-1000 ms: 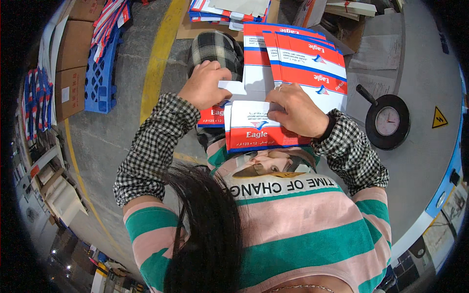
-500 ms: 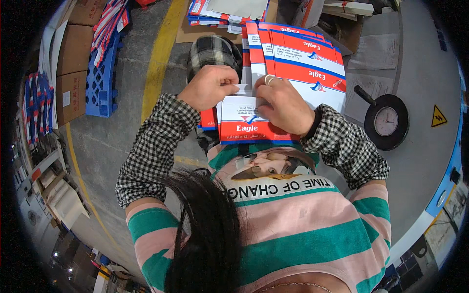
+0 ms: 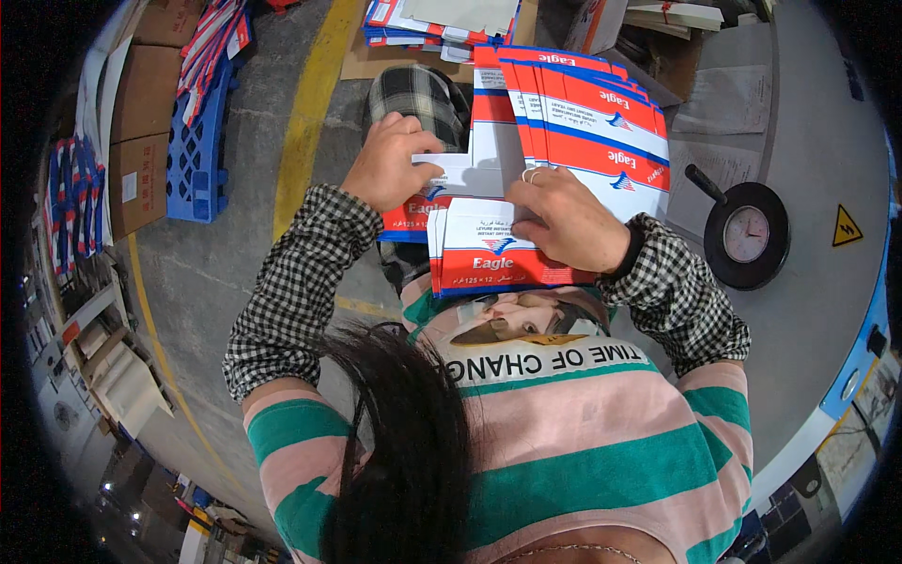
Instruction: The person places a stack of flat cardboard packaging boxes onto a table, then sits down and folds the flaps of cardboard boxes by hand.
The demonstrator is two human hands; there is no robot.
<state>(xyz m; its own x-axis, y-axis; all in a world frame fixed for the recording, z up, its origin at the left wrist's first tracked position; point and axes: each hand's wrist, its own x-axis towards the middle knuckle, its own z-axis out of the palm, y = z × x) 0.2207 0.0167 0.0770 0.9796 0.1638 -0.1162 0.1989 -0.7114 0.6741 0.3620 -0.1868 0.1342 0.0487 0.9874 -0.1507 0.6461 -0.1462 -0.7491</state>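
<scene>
A pile of flat printed cartons in red, white and blue lies in front of my body. My right hand, with a ring on one finger, grips several of them, fanned toward the right. Their front panels stick out below that hand, close to my shirt. My left hand pinches the white upper edge of another flat carton at the left of the pile. Between my hands a white strip of carton shows. My right fingertips are partly hidden behind the bent cartons.
On the grey table at right sit a round black dial gauge with a handle and some paper sheets. More flat cartons are stacked ahead. Leftward are a blue plastic pallet, brown boxes and a yellow floor line.
My right hand has shifted right and slightly nearer with its cartons, which are now fanned apart. More of the carton by my left hand shows. My left hand has barely moved.
</scene>
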